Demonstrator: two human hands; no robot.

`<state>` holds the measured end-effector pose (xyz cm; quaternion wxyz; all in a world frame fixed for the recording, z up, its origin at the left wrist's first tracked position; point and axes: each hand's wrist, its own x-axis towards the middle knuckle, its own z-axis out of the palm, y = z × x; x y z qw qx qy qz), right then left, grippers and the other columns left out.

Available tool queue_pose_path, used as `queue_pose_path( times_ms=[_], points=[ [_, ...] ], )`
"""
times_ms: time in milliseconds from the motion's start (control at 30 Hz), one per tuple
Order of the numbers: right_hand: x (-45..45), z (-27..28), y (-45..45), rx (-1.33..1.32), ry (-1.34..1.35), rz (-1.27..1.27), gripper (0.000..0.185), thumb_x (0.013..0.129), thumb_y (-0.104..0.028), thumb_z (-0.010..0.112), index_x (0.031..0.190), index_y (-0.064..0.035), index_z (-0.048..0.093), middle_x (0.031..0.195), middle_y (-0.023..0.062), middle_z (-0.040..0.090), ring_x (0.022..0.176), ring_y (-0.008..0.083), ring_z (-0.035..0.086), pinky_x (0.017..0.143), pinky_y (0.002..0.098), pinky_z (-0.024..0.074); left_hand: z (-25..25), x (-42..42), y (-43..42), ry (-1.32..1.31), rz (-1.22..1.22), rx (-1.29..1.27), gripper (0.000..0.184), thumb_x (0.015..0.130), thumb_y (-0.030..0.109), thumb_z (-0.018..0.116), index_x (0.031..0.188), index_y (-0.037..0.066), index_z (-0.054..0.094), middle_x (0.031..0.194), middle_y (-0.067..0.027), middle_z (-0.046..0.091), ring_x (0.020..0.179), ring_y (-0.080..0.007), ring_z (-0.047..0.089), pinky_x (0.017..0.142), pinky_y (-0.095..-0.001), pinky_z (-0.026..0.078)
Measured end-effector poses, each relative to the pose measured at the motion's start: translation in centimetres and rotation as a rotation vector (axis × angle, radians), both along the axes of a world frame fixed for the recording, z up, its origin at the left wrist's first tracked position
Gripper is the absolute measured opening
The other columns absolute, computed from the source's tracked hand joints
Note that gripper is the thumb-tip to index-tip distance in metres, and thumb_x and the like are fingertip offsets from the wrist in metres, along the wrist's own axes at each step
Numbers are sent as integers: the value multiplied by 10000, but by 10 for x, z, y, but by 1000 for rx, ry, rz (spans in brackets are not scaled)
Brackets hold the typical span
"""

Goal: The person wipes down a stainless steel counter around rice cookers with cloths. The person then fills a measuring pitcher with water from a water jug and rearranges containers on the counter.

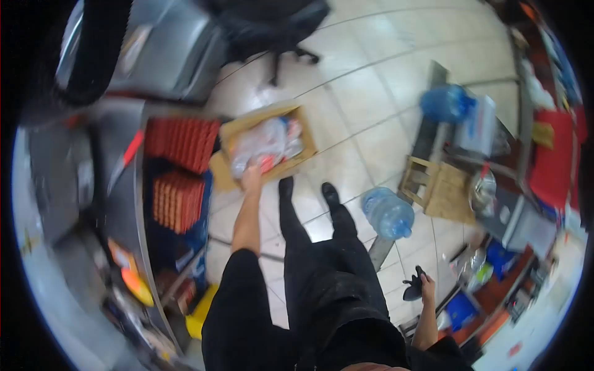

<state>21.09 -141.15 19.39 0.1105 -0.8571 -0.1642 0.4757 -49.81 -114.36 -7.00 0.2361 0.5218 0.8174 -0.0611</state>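
Note:
My left hand (252, 175) reaches down into an open cardboard box (312, 130) by my feet. Its fingers are somewhat blurred but look closed on a clear plastic bag (263, 143), which has red and blue showing through it. Out to my right side, my right hand (427, 286) is closed around a small black object (413, 288) with thin parts sticking out; its kind is unclear.
Stacked red egg trays (182, 143) stand on a shelf under the steel counter (127, 161) on my left. A large blue water jug (387, 213) lies on the tiled floor (346, 99); another jug (444, 103) is farther right. An office chair (272, 28) stands ahead.

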Motion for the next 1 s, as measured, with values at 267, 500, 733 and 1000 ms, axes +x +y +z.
queue_pose_path(
  times_ms=[267,500,733,1000],
  points=[
    [-147,39,-43,-55,-334,117,433,851,-398,653,1092,-45,723,989,204,719,941,333,693,845,413,529,-1,-32,7,-166,-177,230,337,936,160,520,1222,-12,568,1084,-227,661,972,-338,647,825,-460,510],
    [-196,56,-136,34,-432,-404,466,825,-463,656,1072,-76,733,981,183,723,925,351,688,839,417,532,65,78,48,-369,-131,137,304,929,164,530,1170,-14,584,1017,-195,651,884,-328,648,699,-436,498],
    [-287,2,-301,24,-358,-1005,618,689,-564,751,885,22,754,851,209,726,815,341,712,731,410,549,93,237,19,-849,140,-248,276,923,168,541,1119,-17,600,949,-163,642,796,-318,648,574,-413,487],
    [-347,-136,-495,-293,211,-1136,467,707,-373,776,968,12,746,1000,163,723,933,277,700,806,391,546,132,510,-116,-939,-60,-543,249,916,173,552,1060,-19,618,872,-126,630,696,-307,648,430,-386,474]
  ],
)
